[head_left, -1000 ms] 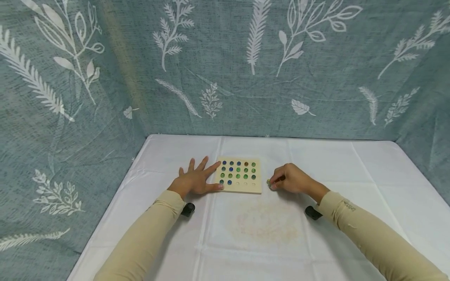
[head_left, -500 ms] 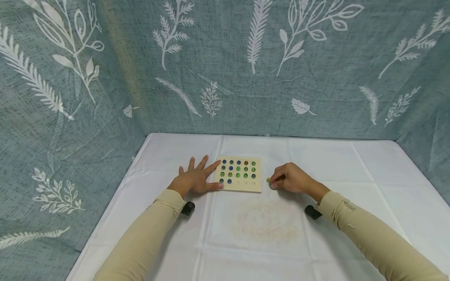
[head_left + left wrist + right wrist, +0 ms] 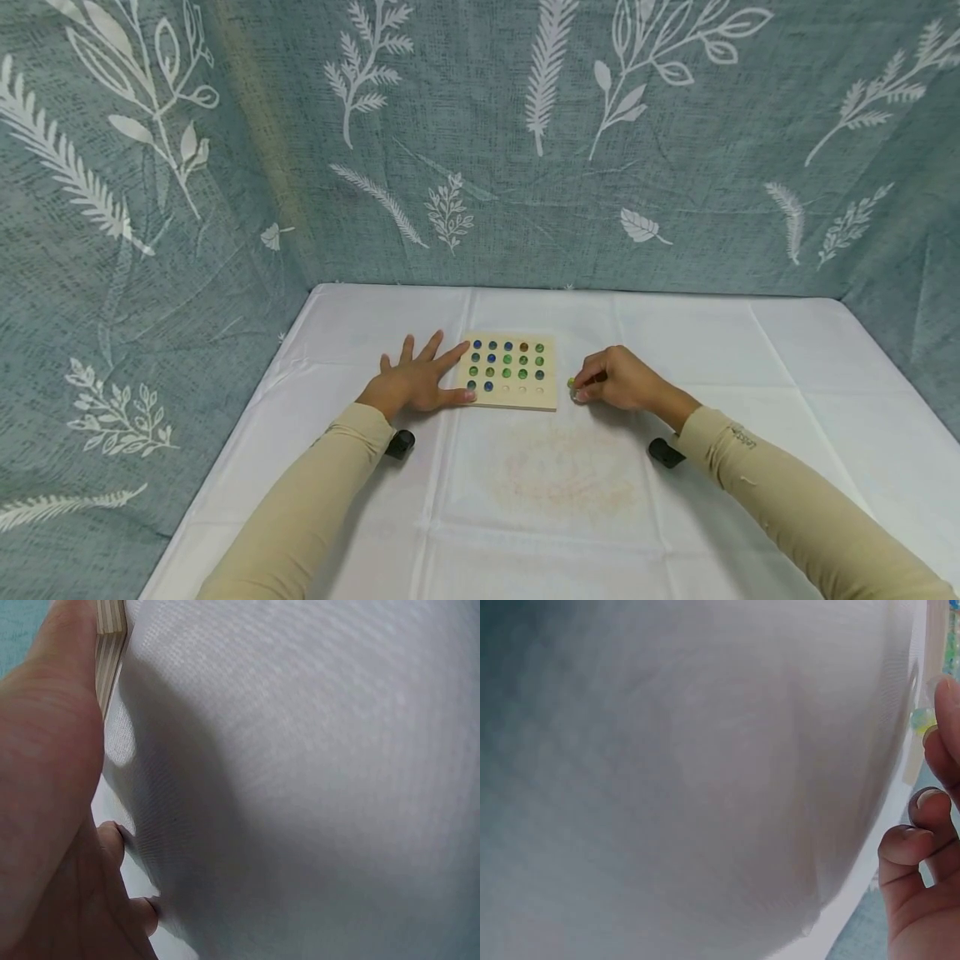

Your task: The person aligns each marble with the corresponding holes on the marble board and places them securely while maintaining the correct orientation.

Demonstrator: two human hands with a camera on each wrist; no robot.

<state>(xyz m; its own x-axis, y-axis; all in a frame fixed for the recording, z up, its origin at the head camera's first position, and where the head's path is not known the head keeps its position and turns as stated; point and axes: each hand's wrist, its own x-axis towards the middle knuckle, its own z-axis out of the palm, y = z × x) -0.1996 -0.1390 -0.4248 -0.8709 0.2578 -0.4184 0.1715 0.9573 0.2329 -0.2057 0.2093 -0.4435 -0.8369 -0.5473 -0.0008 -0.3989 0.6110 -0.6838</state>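
Wooden square peg board [image 3: 511, 398] holds seventeen blue and green glass marbles; three bottom-row holes remain (as we judge). Our left hand [image 3: 411, 383] lies flat, bracing its nine-o'clock edge; our right hand [image 3: 617, 382] pinches a yellow-green marble [image 3: 572, 383] at three o'clock.

White-clothed table [image 3: 570, 500] bears a wooden board [image 3: 551, 400], apparently flat.

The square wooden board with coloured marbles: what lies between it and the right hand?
Only a green-yellow marble, pinched by the right hand beside the wooden board, in the head view.
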